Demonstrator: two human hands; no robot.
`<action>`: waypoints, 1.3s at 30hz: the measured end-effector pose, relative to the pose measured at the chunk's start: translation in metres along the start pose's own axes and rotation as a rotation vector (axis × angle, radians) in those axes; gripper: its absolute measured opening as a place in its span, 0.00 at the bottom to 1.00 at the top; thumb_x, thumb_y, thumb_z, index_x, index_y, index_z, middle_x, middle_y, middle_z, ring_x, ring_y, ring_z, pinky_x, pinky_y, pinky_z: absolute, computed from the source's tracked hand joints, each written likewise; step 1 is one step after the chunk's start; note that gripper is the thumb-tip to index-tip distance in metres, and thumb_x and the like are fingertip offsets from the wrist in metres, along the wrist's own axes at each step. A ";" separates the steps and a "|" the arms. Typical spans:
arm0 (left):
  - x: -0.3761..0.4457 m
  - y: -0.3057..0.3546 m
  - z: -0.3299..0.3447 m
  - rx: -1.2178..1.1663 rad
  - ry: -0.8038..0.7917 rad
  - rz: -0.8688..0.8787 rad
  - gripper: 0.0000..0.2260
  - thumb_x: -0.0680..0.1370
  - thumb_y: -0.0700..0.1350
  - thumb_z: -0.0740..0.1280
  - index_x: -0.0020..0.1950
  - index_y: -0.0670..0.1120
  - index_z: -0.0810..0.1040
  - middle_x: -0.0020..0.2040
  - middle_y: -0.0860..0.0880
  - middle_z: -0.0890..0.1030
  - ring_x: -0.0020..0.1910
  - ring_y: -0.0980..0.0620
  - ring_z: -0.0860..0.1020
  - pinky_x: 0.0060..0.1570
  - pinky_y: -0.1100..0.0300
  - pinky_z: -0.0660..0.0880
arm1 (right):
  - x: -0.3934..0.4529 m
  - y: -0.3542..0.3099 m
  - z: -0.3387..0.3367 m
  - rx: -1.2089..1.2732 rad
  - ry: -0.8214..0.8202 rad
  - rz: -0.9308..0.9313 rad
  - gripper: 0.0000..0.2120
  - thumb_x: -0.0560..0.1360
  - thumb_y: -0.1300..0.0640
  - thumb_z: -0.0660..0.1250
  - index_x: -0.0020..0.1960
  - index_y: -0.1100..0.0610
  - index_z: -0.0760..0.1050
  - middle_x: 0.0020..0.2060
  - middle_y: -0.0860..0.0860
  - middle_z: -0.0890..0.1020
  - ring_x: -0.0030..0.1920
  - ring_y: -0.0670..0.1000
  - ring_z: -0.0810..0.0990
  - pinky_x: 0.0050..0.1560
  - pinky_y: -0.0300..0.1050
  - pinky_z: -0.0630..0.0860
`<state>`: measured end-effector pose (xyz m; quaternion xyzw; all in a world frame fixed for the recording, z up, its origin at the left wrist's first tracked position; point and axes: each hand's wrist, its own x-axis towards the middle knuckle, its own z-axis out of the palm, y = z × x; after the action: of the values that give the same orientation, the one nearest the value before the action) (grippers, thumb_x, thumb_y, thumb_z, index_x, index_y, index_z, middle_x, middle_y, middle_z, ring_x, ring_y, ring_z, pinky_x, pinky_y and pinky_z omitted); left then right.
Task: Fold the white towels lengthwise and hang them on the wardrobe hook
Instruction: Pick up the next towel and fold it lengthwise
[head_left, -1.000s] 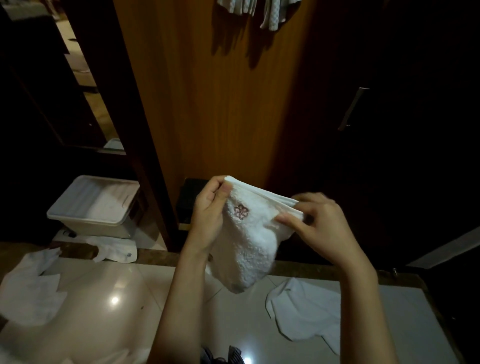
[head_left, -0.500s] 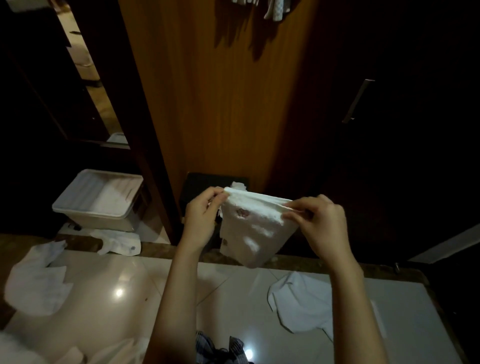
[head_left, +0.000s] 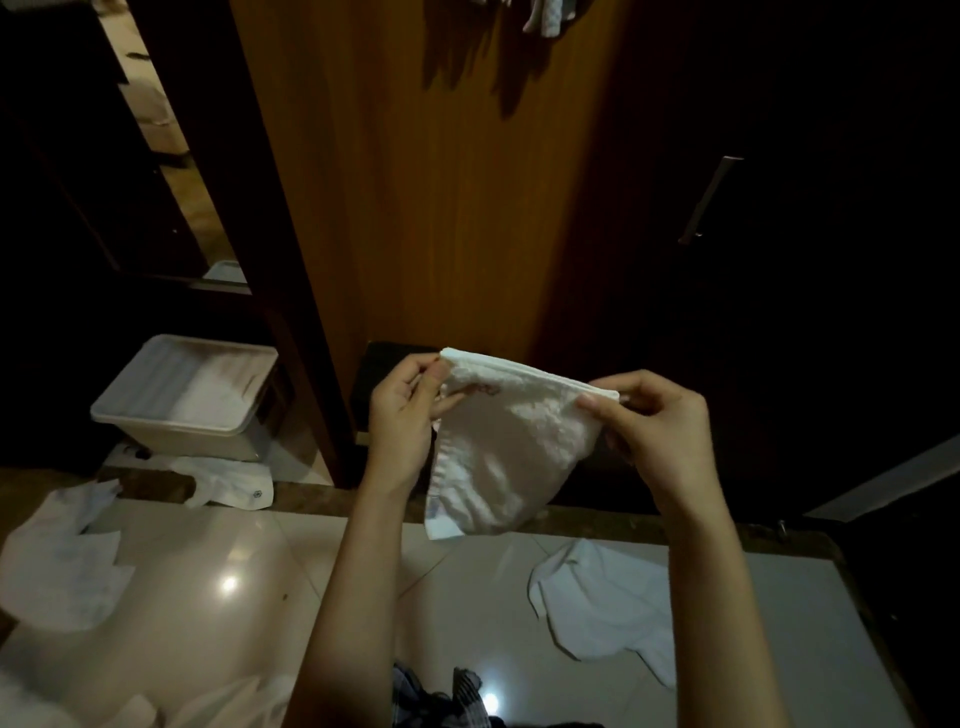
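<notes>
Both your hands pinch a folded white towel (head_left: 504, 441) by its top corners, left hand (head_left: 402, 415) and right hand (head_left: 660, 431); the fluffy terry sags before the wooden wardrobe (head_left: 441, 208). More towels (head_left: 602, 597) lie crumpled on glossy tiles.

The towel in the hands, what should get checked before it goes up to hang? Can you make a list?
1. Left hand pinches one top corner of the white towel: ok.
2. Right hand pinches the other top corner: ok.
3. Top edge is pulled straight between the hands, layers stacked: ok.
4. Folded neatly lengthwise all the way down: cannot tell, the bottom hangs bunched.
5. Wardrobe hook free: cannot tell, only the ends of hanging cloth show at the top of the wooden panel.
6. All towels done: not ok, a towel on the floor and another floor towel remain.
</notes>
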<state>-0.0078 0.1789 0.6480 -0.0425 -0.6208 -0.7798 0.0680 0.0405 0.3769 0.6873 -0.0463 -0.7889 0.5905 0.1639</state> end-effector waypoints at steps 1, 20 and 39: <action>-0.001 -0.001 0.000 -0.002 -0.012 -0.004 0.09 0.80 0.39 0.61 0.45 0.47 0.78 0.38 0.56 0.83 0.43 0.57 0.82 0.43 0.67 0.77 | 0.000 0.002 0.001 -0.032 0.031 -0.012 0.05 0.69 0.58 0.74 0.39 0.50 0.80 0.34 0.48 0.83 0.32 0.42 0.80 0.28 0.31 0.72; -0.010 0.025 0.024 0.009 -0.002 0.089 0.06 0.78 0.41 0.63 0.43 0.47 0.78 0.38 0.54 0.80 0.41 0.58 0.82 0.40 0.66 0.78 | -0.008 0.050 0.016 0.341 -0.053 0.176 0.10 0.69 0.63 0.71 0.49 0.54 0.80 0.40 0.42 0.85 0.44 0.41 0.83 0.39 0.33 0.78; -0.012 0.045 0.031 0.012 0.153 0.188 0.08 0.80 0.40 0.62 0.42 0.48 0.77 0.33 0.56 0.74 0.36 0.60 0.80 0.40 0.67 0.78 | -0.031 0.093 0.052 0.184 -0.216 0.382 0.10 0.75 0.61 0.67 0.57 0.58 0.77 0.53 0.53 0.82 0.54 0.51 0.81 0.45 0.34 0.78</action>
<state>0.0105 0.1996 0.6960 -0.0404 -0.6118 -0.7671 0.1886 0.0422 0.3491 0.5796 -0.1163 -0.7217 0.6816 -0.0329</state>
